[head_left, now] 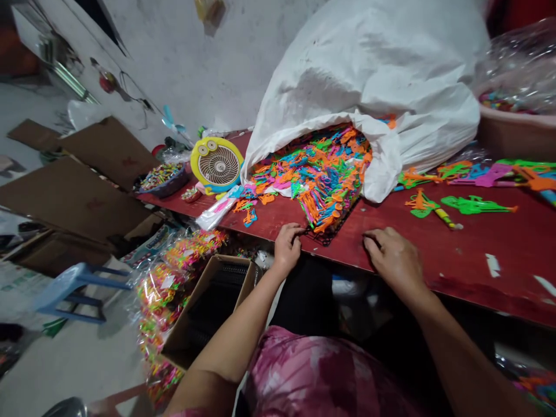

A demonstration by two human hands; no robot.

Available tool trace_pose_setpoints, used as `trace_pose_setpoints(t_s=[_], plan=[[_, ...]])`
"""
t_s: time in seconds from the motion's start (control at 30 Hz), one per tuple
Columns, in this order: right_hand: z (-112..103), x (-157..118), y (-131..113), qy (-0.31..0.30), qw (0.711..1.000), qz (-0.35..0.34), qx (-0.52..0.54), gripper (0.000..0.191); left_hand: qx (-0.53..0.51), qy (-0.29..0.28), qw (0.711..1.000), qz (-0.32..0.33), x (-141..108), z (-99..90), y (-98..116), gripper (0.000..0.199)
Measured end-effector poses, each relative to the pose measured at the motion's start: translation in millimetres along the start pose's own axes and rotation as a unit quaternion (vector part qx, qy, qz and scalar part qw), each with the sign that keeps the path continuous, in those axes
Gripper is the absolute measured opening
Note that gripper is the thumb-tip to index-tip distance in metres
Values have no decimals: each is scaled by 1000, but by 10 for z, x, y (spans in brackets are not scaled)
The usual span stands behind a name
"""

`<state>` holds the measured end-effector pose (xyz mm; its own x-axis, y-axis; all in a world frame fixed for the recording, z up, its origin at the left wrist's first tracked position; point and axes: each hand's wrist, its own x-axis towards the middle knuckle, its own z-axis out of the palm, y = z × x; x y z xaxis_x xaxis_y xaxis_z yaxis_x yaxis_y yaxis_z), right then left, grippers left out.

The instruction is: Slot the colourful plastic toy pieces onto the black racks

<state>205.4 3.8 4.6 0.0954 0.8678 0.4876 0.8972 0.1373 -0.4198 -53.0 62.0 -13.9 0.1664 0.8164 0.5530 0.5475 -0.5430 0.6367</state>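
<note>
My left hand [288, 248] is at the table's front edge, its fingers closed on the near left corner of a black grid tray [324, 237]. Small colourful plastic toy pieces [321, 200], orange, green, blue and pink, lie heaped over the tray, covering most of it. The heap spills from the mouth of a big white sack [373, 63]. To the tray's right, my right hand [395, 258] rests above the red table edge with loosely bent fingers, thumb apart, holding nothing. Beyond it lie a green toy piece [478, 204] and an orange one [419, 200].
On the red table [460, 249] stand a yellow fan [219, 165] and a bowl of small parts [163, 176]. A pink tub [516, 130] is at the right. Below left are an open carton [208, 313] of black pieces, bagged colourful toys [158, 301] and a blue stool [78, 289].
</note>
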Motion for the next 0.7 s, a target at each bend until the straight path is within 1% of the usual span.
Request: trace_pose_setpoints(t_s=[0.07,0.2,0.3,0.47,0.7], plan=[[-3,2,2,0,1000,-10,0,31,-4,2,1000,7,-2,10,1,34],[-4,6,18,1,1000,-19,-5,32,-8,-12,1000,8,-19,37,-25,42],[-6,10,21,6,1000,-18,-10,30,-5,-16,1000,2,-43,56,-46,46],[-5,15,1,-6,999,-10,-37,31,15,-22,1000,9,-79,56,-24,49],[-10,18,-40,-14,998,1,-54,32,93,-86,992,11,-64,35,7,50]])
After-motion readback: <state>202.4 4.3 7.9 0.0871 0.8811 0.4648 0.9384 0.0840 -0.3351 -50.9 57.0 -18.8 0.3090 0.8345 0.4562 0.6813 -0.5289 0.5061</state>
